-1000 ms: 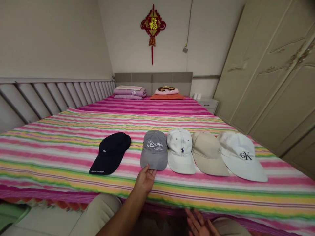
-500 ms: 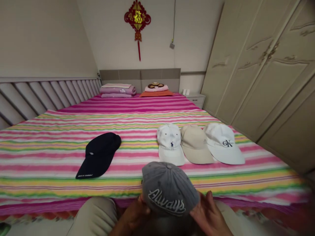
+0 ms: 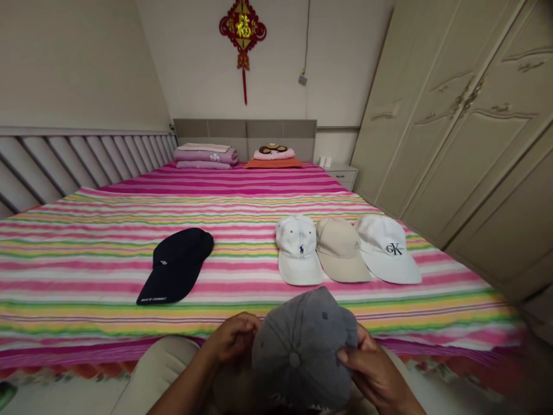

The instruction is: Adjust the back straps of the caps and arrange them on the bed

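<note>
A grey baseball cap [image 3: 298,340] is held over my lap, its crown facing up and its stitched lettering mostly out of sight at the lower edge. My right hand [image 3: 374,366] pinches its right side, thumb on top. My left hand [image 3: 237,337] has curled fingers at the cap's left edge, with the fingertips partly hidden there. Beyond the cap, a white cap with a small dark emblem [image 3: 299,248], a beige cap [image 3: 341,251] and a white cap with dark letters [image 3: 386,251] form a row. A navy cap [image 3: 179,265] lies apart on the left.
The caps lie on a bed with a striped cover [image 3: 242,276]. Folded purple bedding [image 3: 205,157] and a pink folded item [image 3: 274,153] are by the headboard [image 3: 280,135]. A railing [image 3: 86,161] runs along the left, a wardrobe [image 3: 444,132] along the right.
The grey cap has been turned, so its lettering has swung down toward me and the crown's top now shows. My right thumb now lies over its right side.
</note>
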{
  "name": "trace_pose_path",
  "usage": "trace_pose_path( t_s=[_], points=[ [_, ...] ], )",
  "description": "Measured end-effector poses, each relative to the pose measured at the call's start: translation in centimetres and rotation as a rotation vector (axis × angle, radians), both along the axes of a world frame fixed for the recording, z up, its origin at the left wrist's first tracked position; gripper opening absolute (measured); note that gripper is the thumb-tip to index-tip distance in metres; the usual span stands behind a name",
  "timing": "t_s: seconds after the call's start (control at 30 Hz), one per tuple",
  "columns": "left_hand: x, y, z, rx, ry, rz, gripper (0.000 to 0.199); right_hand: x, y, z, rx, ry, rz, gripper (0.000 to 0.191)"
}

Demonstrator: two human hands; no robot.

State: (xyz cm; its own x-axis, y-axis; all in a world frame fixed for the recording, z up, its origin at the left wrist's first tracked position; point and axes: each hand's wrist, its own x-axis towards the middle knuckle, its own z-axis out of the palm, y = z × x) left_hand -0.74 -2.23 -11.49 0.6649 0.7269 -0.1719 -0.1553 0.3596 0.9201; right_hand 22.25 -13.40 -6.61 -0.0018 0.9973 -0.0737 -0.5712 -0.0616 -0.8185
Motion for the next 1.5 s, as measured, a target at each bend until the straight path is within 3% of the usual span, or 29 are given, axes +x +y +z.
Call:
trace_pose_path(
  t_s=[0.1,0.2,0.27,0.4,0.57,0.7,0.83,1.07,1.17,1.3,1.43,1.5],
  points=[
    [1.7,0.0,1.6,-0.098,-0.097,-0.171,0.037,0.1,-0.3,-0.5,0.016,-0.156,-0.019,0.033],
    [3.4,-0.4,3.2,-0.162,-0.265,-0.304,0.037,0.3,-0.7,-0.6,0.098,-0.303,-0.020,0.030],
    [4.1,-0.7,4.0,-0.168,-0.353,-0.284,0.046,0.4,-1.1,-0.4,0.117,-0.297,-0.017,0.036],
    [4.4,-0.9,5.0,-0.162,-0.366,-0.180,0.054,0.7,-1.7,-0.1,0.121,-0.072,0.035,0.048],
    [4.2,-1.1,5.9,-0.200,-0.365,-0.237,0.044,0.2,-1.3,0.8,0.020,0.034,0.001,0.018],
    [4.3,-1.3,7.0,-0.197,-0.289,-0.264,0.031,-0.4,-0.9,1.9,0.042,0.041,0.017,0.017],
    [4.3,-1.3,8.2,-0.149,-0.223,-0.360,0.038,-0.3,-0.5,2.4,0.042,-0.073,0.097,0.019],
    [5.1,-2.5,9.6,-0.237,-0.170,-0.278,0.021,-0.6,0.7,3.9,-0.002,-0.483,-0.057,0.011],
    [5.5,-3.2,9.7,-0.256,-0.161,-0.280,0.020,-1.0,1.0,4.5,0.093,-0.735,-0.179,0.003],
    [5.6,-3.6,9.3,-0.258,-0.172,-0.125,0.016,-1.2,0.4,5.4,0.317,-1.082,-0.394,0.022],
    [5.6,-3.6,8.6,-0.250,-0.249,-0.059,0.030,-1.8,-0.8,6.5,0.721,-1.367,-0.379,0.017],
    [5.6,-3.7,8.5,-0.245,-0.238,-0.038,0.032,-2.2,-1.0,6.8,0.812,-1.479,-0.369,0.019]
  ],
)
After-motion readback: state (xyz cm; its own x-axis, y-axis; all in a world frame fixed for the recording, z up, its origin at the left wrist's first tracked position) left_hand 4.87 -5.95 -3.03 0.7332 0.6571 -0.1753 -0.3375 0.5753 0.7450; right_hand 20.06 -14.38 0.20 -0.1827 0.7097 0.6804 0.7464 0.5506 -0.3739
